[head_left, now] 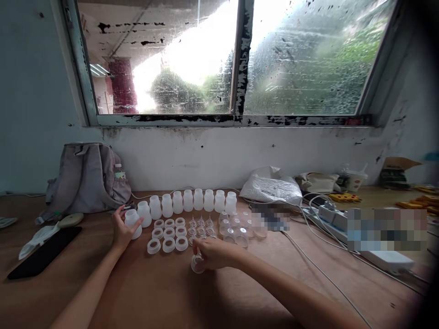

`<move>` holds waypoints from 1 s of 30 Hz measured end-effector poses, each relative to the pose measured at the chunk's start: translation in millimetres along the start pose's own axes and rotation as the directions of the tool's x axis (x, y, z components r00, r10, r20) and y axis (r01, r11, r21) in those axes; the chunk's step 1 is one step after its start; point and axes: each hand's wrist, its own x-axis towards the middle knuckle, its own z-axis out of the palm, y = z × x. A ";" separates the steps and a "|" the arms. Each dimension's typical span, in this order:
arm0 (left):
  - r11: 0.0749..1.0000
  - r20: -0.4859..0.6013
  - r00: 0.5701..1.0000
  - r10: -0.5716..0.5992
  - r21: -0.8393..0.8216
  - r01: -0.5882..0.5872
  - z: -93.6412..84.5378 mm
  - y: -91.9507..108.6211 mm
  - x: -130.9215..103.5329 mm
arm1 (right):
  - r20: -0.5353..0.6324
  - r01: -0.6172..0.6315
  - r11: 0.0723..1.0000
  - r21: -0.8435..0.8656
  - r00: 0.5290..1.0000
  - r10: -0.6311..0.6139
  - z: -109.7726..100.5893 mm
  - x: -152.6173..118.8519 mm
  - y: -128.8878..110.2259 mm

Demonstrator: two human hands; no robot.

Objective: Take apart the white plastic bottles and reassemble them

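My left hand (122, 229) is wrapped around a frosted baby bottle (133, 222) at the left end of a curved row of similar open-topped bottles (178, 202). Low over the table in front, my right hand (214, 254) grips a clear domed cap (197, 264), its fingers partly covering it. Between the hands lie translucent screw rings (169, 232) in rows. Beside them stand several clear bottle nipples (200, 224), the nearest ones partly hidden by my right hand. More clear domed caps (241, 237) are grouped just right of the nipples.
A grey backpack (82, 178) leans on the wall at left, near a black flat case (44, 253). A silvery plastic bag (270, 186) lies at the back. Cables and a white power strip (387, 261) occupy the right side of the wooden table (151, 292).
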 end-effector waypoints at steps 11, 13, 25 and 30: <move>0.944 -0.082 0.950 0.301 0.162 -0.286 -10.9 46.1 -5.4 | 0.066 0.033 0.996 0.078 0.997 -0.039 8.8 9.6 13.9; 0.909 -0.014 0.921 0.389 0.168 -0.382 -9.0 49.2 -11.6 | 0.081 0.042 0.991 0.126 0.995 -0.053 7.9 11.1 15.4; 0.885 0.733 0.497 0.464 -0.353 -0.305 0.9 130.7 -63.7 | -0.008 0.031 0.989 0.145 1.000 -0.030 15.5 8.2 11.4; 0.902 0.762 0.481 0.433 -0.372 -0.222 8.4 144.9 -79.9 | -0.074 0.090 0.987 0.133 0.994 -0.081 25.3 14.3 19.4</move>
